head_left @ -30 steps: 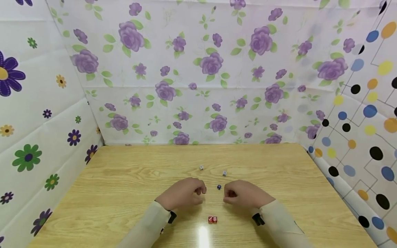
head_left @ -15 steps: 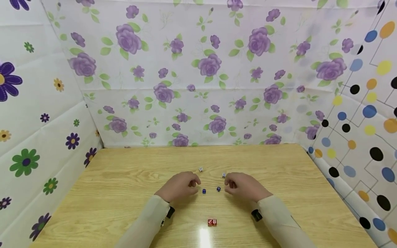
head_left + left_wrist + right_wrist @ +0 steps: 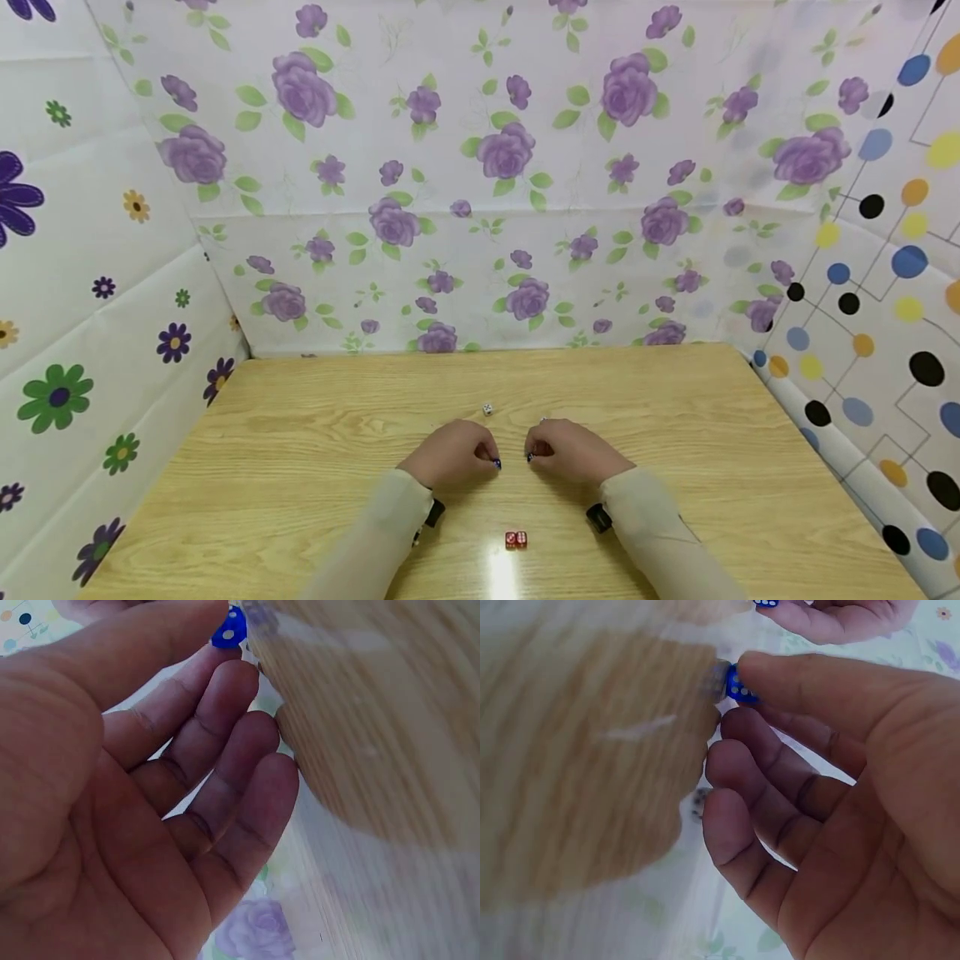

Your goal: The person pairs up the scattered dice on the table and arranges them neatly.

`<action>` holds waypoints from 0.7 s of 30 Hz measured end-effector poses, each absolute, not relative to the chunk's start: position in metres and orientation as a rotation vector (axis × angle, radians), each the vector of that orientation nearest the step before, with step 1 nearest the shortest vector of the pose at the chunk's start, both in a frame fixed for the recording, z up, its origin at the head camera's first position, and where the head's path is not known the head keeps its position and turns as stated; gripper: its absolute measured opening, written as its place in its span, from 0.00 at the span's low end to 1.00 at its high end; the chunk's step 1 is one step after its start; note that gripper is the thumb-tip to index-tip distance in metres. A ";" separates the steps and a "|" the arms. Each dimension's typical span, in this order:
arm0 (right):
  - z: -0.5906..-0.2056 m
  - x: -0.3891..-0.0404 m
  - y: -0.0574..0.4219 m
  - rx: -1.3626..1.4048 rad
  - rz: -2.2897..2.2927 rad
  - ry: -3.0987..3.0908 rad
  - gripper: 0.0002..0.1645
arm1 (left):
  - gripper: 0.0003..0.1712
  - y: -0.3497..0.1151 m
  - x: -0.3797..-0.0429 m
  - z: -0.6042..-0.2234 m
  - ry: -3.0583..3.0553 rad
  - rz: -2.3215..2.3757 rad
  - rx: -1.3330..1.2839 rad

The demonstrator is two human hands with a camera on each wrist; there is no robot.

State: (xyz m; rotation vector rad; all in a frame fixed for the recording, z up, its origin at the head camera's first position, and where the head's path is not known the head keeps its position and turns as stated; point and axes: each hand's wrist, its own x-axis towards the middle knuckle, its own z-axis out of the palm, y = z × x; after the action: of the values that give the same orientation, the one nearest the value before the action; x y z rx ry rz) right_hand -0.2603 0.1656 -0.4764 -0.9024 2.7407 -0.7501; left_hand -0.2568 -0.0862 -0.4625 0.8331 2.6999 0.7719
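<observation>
Between thumb and fingertip, my left hand (image 3: pixel 454 454) pinches a blue die (image 3: pixel 229 630) with white dots, low at the table surface. My right hand (image 3: pixel 576 451) pinches a second blue die (image 3: pixel 741 684) the same way, a short gap to the right. In the head view only slivers of both blue dice show at the fingertips. Behind the hands sits a white die (image 3: pixel 487 409). Another white die (image 3: pixel 544 420) is mostly hidden behind the right hand. Closer to the front, a red die (image 3: pixel 511 540) and another red die (image 3: pixel 522 539) stand side by side, touching.
The wooden table (image 3: pixel 330 417) has a glossy top with a bright reflection near its front. A floral cloth (image 3: pixel 457 167) hangs along the back edge. Patterned cloths hang at the left and right sides.
Half a second ago both hands were off the blue dice. The left hand has since come right and the right hand left, and each has taken hold of a blue die.
</observation>
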 end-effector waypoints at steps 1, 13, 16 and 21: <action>-0.477 -0.260 0.165 -0.904 -0.750 2.745 0.03 | 0.02 -0.085 -0.257 -0.463 2.706 0.764 0.833; -0.474 -0.252 0.158 -0.928 -0.732 2.827 0.07 | 0.04 -0.080 -0.253 -0.462 2.772 0.733 0.805; -0.474 -0.250 0.156 -0.939 -0.718 2.840 0.07 | 0.04 -0.078 -0.251 -0.462 2.799 0.723 0.809; -0.470 -0.250 0.155 -0.892 -0.759 2.815 0.07 | 0.03 -0.078 -0.249 -0.462 2.808 0.716 0.815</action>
State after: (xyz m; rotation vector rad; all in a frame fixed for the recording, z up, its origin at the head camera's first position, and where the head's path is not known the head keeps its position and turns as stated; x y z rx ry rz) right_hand -0.2497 0.1548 -0.4704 -0.8921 2.8149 -0.7588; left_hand -0.2494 -0.0777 -0.4623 0.8154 2.8079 0.7156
